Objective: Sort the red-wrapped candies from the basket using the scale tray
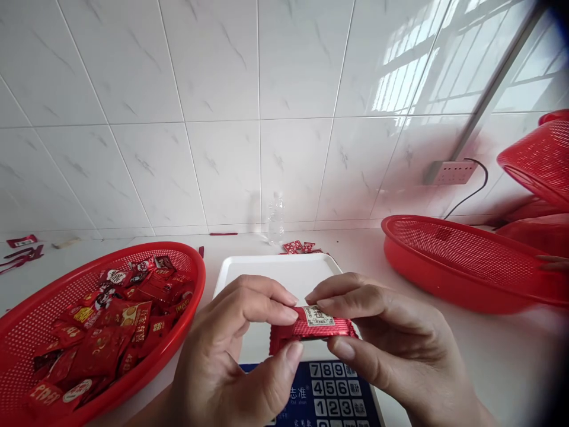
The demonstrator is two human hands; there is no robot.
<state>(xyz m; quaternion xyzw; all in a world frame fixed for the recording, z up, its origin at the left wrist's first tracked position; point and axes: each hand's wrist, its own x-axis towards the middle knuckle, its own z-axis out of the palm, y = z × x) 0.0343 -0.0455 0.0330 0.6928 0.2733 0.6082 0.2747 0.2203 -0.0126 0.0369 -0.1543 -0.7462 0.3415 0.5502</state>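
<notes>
A small red wrapped snack packet point(288, 333) with a cream printed label is held between both hands, above a digital scale. My left hand point(242, 350) pinches its left end between thumb and fingers. On the right end, my right hand point(391, 338) grips it the same way. Beneath lies the scale's white tray point(231, 267), partly covered by the hands. Its blue keypad point(338, 391) with number keys shows below the packet. To the left, a red plastic basket point(195, 267) holds many red wrapped snacks point(106, 332).
A shallow red basket point(400, 237) sits at the right, with another person's fingers point(553, 261) at its edge. Above it is a tilted red basket point(537, 154). A clear bottle point(275, 219) and small red packets point(300, 247) are behind the scale. A socket strip point(453, 172) is on the tiled wall.
</notes>
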